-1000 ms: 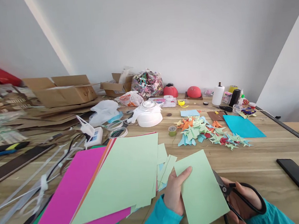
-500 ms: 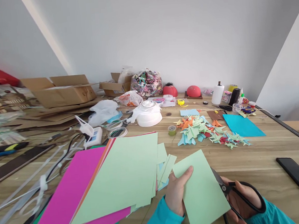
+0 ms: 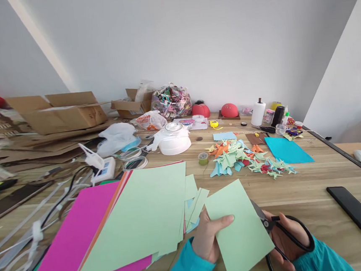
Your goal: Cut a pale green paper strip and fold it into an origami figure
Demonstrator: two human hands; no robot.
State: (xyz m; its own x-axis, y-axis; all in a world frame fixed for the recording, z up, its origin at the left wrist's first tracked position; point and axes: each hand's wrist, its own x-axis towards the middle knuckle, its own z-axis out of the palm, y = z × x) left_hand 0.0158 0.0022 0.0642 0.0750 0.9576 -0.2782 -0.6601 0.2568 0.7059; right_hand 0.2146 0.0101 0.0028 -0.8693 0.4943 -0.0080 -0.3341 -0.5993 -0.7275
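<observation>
My left hand (image 3: 207, 237) grips a light green sheet of paper (image 3: 242, 231) at its left edge, thumb pressed on top. My right hand (image 3: 289, 237) holds black-handled scissors (image 3: 267, 224), fingers through the loops. The scissors' blades lie at the sheet's right edge and go partly behind it, so I cannot tell how far apart they are. Left of my left hand lies a stack of light green sheets (image 3: 140, 215) over magenta paper (image 3: 78, 229). Green and blue paper scraps (image 3: 194, 204) sit beside that stack.
Beyond my hands is a pile of folded paper stars and shapes (image 3: 233, 156), with a turquoise sheet (image 3: 289, 149) to its right. A black phone (image 3: 359, 214) lies at the right. Cables (image 3: 53, 218), a power strip (image 3: 107, 169) and cardboard boxes (image 3: 61, 114) crowd the left.
The whole view has shifted slightly, so most things appear a little further left. Both hands keep their hold on the green sheet and scissors, with little other visible movement.
</observation>
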